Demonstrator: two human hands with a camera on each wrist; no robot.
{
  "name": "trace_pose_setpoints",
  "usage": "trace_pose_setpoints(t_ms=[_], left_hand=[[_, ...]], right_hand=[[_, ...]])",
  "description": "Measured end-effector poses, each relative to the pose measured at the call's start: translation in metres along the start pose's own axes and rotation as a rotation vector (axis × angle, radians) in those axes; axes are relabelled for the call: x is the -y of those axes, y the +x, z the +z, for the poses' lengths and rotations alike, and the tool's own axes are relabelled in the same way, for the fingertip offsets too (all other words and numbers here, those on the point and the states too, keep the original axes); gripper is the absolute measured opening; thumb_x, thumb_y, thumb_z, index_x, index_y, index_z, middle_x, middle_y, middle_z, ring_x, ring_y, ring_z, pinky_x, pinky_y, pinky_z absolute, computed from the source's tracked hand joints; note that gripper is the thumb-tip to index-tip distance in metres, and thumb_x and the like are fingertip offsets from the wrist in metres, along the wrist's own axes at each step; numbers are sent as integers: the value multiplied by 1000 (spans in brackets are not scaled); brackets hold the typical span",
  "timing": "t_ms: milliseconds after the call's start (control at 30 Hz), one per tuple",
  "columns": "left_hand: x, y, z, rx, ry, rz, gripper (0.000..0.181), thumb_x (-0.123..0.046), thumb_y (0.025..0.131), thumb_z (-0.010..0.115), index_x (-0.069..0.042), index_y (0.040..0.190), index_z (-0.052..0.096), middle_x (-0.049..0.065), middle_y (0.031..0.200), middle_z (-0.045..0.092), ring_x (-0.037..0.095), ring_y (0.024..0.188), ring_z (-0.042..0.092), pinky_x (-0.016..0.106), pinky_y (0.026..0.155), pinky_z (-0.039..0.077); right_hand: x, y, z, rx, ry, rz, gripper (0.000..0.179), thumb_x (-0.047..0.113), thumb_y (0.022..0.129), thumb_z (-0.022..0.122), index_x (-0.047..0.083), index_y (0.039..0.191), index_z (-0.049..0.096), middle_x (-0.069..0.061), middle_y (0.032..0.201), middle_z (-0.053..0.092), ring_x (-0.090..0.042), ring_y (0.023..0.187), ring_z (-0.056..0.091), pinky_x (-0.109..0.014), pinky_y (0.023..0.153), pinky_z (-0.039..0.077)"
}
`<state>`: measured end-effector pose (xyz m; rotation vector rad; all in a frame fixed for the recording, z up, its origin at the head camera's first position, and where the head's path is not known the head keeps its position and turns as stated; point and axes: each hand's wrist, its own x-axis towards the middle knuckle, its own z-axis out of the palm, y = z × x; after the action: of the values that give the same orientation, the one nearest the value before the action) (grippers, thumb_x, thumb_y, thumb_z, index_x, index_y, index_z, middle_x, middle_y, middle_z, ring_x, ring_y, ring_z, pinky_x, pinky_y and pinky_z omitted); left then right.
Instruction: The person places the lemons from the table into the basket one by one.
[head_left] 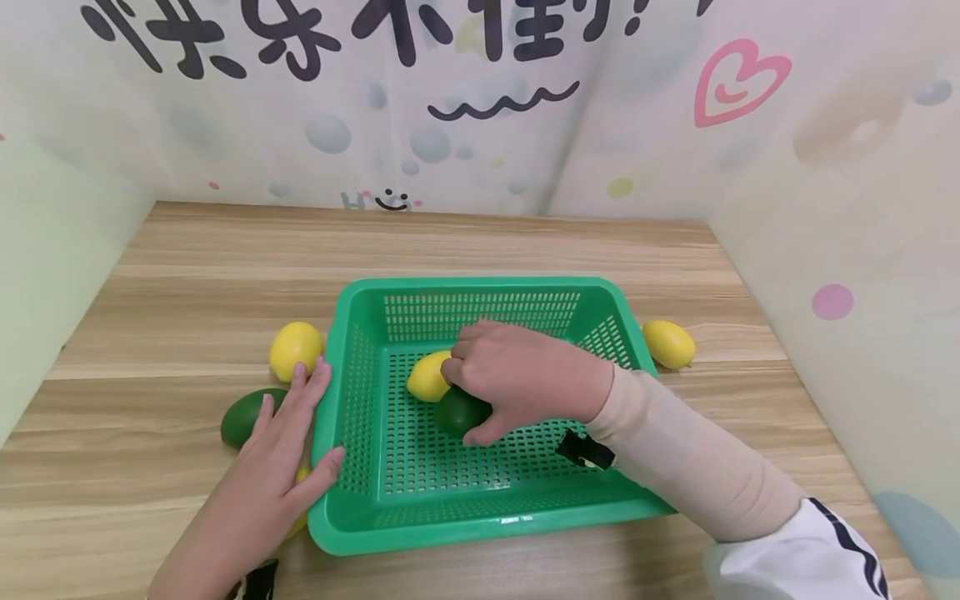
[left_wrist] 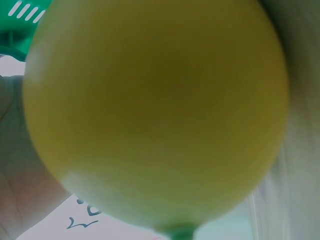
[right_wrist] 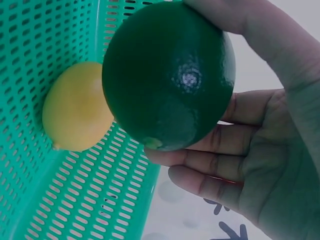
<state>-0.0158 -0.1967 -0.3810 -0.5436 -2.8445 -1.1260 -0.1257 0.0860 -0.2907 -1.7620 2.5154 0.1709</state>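
In the head view, my right hand [head_left: 517, 371] reaches into a green plastic basket [head_left: 480, 537] and grips a dark green avocado [head_left: 459, 412]. Fingers and thumb curl round this avocado [right_wrist: 167, 80] in the right wrist view. Beside it in the basket lies a yellow lemon [head_left: 427, 377]. My left hand [head_left: 277, 454] has its fingers extended along the basket's left rim. Near those fingers are another lemon [head_left: 296, 352] and a second avocado [head_left: 243, 419], partly covered. A yellow fruit [left_wrist: 155, 110] with a green stem fills the left wrist view.
Another lemon [head_left: 669, 344] lies on the wooden table [head_left: 247, 242] right of the basket. A further yellow fruit [head_left: 300, 500] is mostly hidden between the left hand and the basket. A printed cloth [head_left: 480, 150] hangs behind the table, and walls stand at both sides.
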Motion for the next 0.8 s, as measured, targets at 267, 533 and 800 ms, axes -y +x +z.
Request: trace_pose_setpoints(t_ms=[267,533,800], left_hand=[[1,0,1,-5,-1,5,85,-20,102,63,-14,167,9,12,170,18,30,158,7,56,125,-1],[1,0,1,-5,1,9,84,-19,103,63,-13,167,9,12,170,18,31,158,7,55,125,-2],[0,0,1,-1,-4,7,84,-19,103,63,-13,167,9,13,170,18,31,158,7,57,125,-2]], right_hand=[[1,4,4,26,-9,-11,47,53,79,83,10,94,71,6,76,56,-12,74,51,-30,82,46],[4,7,9,58,-26,-35,48,56,79,82,12,92,69,8,75,54,-10,73,49,-29,81,46],[5,9,12,45,-43,-51,47,56,79,81,12,91,69,8,76,54,-11,73,49,-28,77,44]])
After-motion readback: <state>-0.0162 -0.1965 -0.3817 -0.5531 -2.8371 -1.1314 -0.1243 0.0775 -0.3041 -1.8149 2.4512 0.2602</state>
